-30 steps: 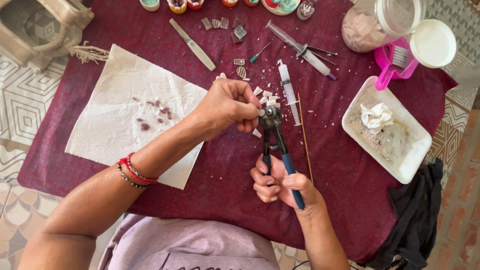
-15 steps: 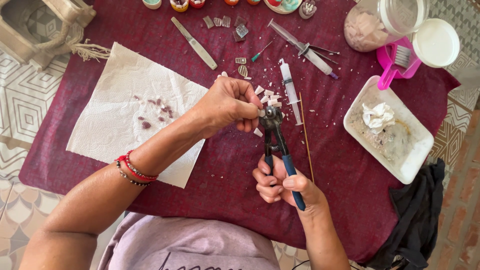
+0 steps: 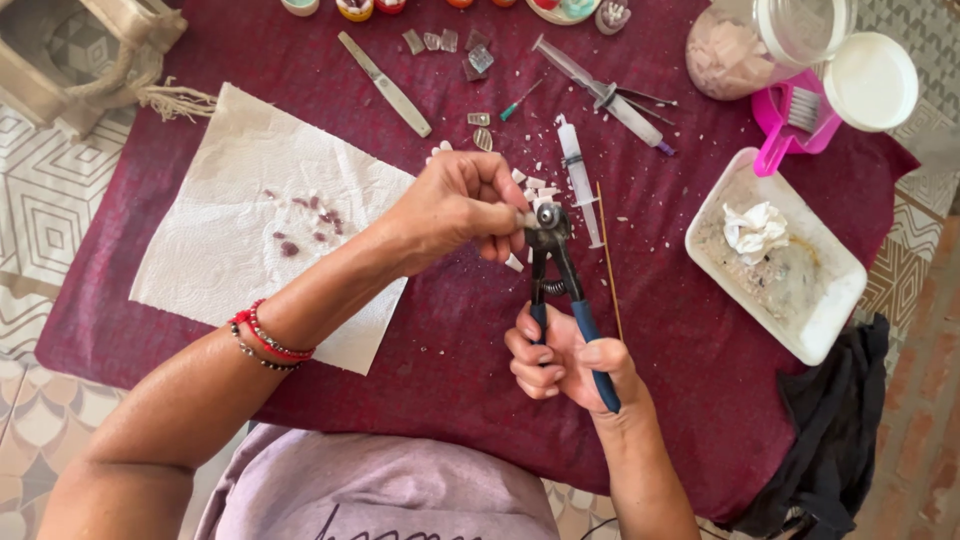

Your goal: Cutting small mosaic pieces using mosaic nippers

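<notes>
Nippers biting a small pale chip over the bench.

Her right hand (image 3: 565, 365) squeezes the blue-handled nippers (image 3: 560, 285); her left hand (image 3: 455, 205) pinches the pale chip (image 3: 527, 219) in a narrow fingertip grip at their wheels, beside the white paper towel (image 3: 230, 235).

Paper towel (image 3: 240, 240) on table's (image 3: 440, 340) left half. Tray (image 3: 775, 255) near right edge, jar (image 3: 760, 40) at far right corner. Syringes (image 3: 590, 130) mid-table, toward far edge.

Bright, even daylight; soft shadows, sharp focus, slight blur at edges.
</notes>
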